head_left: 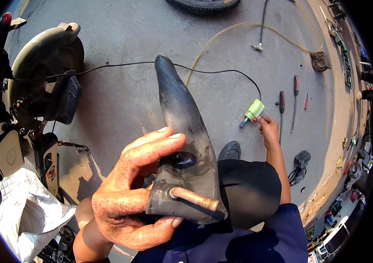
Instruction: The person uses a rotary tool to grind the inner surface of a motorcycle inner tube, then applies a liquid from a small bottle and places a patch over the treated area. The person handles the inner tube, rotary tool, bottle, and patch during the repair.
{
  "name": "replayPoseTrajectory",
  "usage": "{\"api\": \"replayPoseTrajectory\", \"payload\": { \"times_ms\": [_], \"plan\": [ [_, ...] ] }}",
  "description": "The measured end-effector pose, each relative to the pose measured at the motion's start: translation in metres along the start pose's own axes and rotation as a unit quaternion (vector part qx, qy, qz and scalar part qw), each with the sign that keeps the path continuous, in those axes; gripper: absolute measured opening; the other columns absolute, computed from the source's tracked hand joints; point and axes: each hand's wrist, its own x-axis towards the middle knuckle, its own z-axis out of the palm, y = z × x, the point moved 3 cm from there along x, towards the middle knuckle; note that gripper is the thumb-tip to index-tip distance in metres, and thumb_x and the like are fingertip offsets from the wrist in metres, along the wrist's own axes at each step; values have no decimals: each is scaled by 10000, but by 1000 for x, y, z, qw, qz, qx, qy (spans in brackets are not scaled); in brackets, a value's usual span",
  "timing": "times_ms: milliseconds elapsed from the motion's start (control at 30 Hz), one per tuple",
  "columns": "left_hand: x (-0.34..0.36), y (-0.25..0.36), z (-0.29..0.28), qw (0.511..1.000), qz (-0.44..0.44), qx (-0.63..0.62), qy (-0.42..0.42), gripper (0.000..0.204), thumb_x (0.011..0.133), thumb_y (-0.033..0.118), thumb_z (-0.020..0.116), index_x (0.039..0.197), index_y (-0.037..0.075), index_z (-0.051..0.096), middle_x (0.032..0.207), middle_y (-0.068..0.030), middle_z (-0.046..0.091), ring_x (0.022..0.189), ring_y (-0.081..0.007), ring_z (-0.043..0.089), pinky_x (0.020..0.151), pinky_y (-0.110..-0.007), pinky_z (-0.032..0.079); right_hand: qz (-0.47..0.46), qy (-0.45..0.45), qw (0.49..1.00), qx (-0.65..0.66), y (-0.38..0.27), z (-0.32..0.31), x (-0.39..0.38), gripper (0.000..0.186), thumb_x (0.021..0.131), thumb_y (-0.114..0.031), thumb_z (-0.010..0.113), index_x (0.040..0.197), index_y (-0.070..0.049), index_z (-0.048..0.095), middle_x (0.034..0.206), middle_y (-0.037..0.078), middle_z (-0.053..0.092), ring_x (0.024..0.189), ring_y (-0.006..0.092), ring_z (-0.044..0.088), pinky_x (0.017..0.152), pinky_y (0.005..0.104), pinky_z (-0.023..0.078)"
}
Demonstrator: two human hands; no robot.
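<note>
My left hand (129,193) is closed round the lower end of a black rubber inner tube (180,105), holding it up close to me. A brass valve stem (195,198) sticks out of the tube near my fingers. Above the stem, a glossy dark oval spot (184,160) shows on the dusty rubber. Down on the right, my right hand (269,128) has its fingertips closed at the side of a green corded rotary tool (255,109), by a small red part. The tool's dark tip points down and left. Its black cord runs behind the tube.
A motorbike (9,149) with its wheel stands at left, beside white quilted cloth (24,210). A tyre (202,4) lies at the far edge. A yellowish hose (221,33) curves across the floor. Red-handled tools (296,85) and a black boxy object (302,158) lie right.
</note>
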Motion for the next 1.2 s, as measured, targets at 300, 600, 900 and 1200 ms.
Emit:
{"api": "replayPoseTrajectory", "payload": {
  "times_ms": [300, 600, 900, 1200],
  "plan": [
    [0, -91, -15, 955, -255, -102, 108, 262, 834, -12, 651, 1091, -50, 679, 1424, -189, 448, 1194, -231, 557, 977, -341, 464, 16, -78, 996, -44, -45, -12, -95, 442, 831, -202, 745, 1138, 96, 637, 911, 113, 692, 699, 124, 581, 614, 272, 474],
    [-12, 3, -27, 932, -344, -108, 29, 136, 870, 34, 640, 1001, 3, 662, 915, -6, 677, 854, -83, 589, 835, -250, 452, -20, -83, 992, -97, -122, -95, -248, 448, 818, -238, 728, 1144, 60, 654, 984, 190, 713, 906, 244, 693, 813, 347, 536],
    [-5, 251, -35, 945, -267, -143, -124, 271, 872, 95, 669, 1117, -15, 626, 1020, -66, 685, 916, -138, 623, 881, -291, 472, 120, 68, 989, -54, -64, -170, -543, 305, 793, -198, 711, 1011, 14, 686, 946, 187, 729, 870, 292, 718, 778, 376, 548],
    [-37, 298, -35, 876, -310, -65, -365, 232, 859, 49, 622, 1090, 30, 641, 978, -42, 676, 869, -142, 612, 811, -296, 482, 484, 66, 870, 75, 50, 51, -932, 339, 716, -311, 681, 811, 10, 728, 901, 262, 692, 938, 378, 681, 835, 468, 539]
  ]
}}
